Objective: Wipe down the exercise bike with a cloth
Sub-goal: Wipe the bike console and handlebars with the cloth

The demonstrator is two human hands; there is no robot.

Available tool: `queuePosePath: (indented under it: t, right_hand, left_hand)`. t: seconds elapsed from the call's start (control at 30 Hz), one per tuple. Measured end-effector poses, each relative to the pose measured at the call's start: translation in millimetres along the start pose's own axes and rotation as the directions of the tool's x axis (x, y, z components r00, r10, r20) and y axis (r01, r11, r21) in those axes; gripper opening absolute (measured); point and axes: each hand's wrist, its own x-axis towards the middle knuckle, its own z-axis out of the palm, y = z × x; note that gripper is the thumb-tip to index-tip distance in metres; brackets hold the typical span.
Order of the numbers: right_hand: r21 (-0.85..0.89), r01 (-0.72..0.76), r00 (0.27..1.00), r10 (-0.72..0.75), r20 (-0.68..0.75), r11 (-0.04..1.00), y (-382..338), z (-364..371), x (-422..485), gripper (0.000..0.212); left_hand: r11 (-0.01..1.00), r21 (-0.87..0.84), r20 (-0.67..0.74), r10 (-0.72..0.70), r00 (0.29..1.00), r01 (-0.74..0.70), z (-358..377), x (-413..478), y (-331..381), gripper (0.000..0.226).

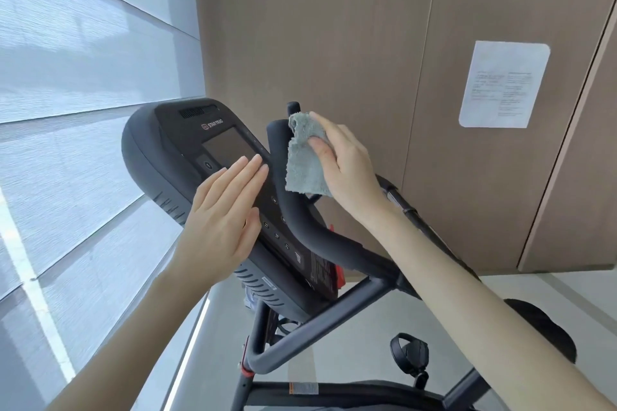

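A person's left hand point(223, 210) lies flat, fingers straight and together, on the dark console point(173, 150) of a black upright exercise bike point(317, 322), fingertips at the edge of its blank screen point(227, 147). The right hand point(347, 163) pinches a small grey-green terry cloth point(305, 163) between thumb and fingers, holding it against the curved black padded handlebar point(300, 220) just beside the console. A white printed notice point(504, 83) hangs on the brown wood-panelled wall point(334, 27) behind; a pale window blind point(83, 60) fills the left.
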Motion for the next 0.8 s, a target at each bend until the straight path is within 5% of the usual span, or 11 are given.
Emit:
queuePosePath:
  t: [0.17, 0.33, 0.5, 0.63, 0.8]
  right_hand:
    - [0.315, -0.162, 0.982, 0.122, 0.144, 0.935, -6, 38, -1, 0.061]
    - [0.264, -0.164, 0.984, 0.138, 0.115, 0.951, -1, 42, -9, 0.053]
    - [0.05, -0.253, 0.908, 0.219, 0.358, 0.966, 13, 21, -44, 0.033]
    - [-0.256, -0.052, 0.871, 0.17, 0.461, 0.965, 16, -1, -63, 0.017]
    - [-0.504, 0.264, 0.84, 0.06, 0.539, 0.822, 21, -24, -82, 0.028]
  left_hand:
    - [1.0, -0.005, -0.014, -0.031, 0.999, 0.031, -9, -8, -5, 0.047]
    - [0.999, 0.001, -0.004, -0.037, 0.999, 0.037, -11, -14, -7, 0.046]
    - [0.999, -0.013, -0.004, -0.038, 0.999, 0.038, -6, -17, -1, 0.045]
    - [0.998, -0.047, 0.003, -0.044, 0.999, 0.044, 2, -14, 7, 0.045]
    - [0.996, -0.074, 0.009, -0.042, 0.999, 0.043, 8, -14, 12, 0.045]
